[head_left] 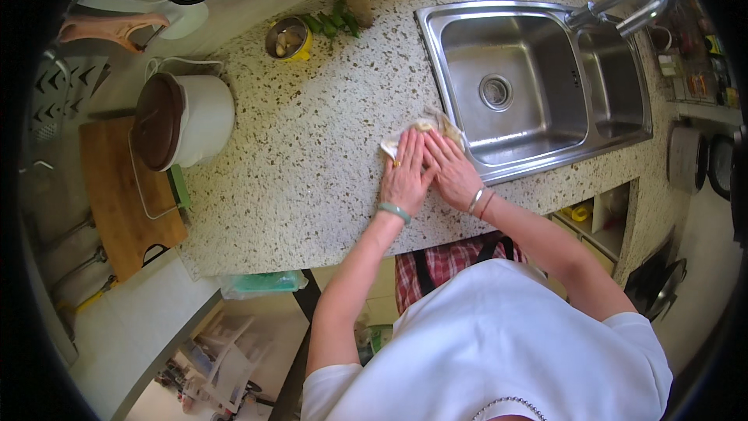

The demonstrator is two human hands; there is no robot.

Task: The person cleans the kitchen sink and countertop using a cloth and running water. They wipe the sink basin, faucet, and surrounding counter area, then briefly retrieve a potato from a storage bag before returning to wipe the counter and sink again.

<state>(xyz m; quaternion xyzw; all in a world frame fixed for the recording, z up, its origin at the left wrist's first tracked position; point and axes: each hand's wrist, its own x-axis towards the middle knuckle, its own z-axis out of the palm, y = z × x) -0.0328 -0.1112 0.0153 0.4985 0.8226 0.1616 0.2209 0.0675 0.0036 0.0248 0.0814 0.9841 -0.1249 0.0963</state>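
A crumpled whitish cloth lies on the speckled countertop, against the left rim of the steel sink. Both of my hands press down on it side by side, palms down. My left hand, with a green bangle at its wrist, lies with straight fingers on the cloth's left part. My right hand, wearing a silver bracelet and a red cord, rests on the part nearer the sink. Its fingers are stretched out too, and the thumbs almost meet. What lies under the palms is hidden.
A white pot with a brown lid stands at the left, beside a wooden cutting board. Farther back are a small yellow bowl and green leaves. A chrome faucet rises behind the sink. Open shelves sit below the counter.
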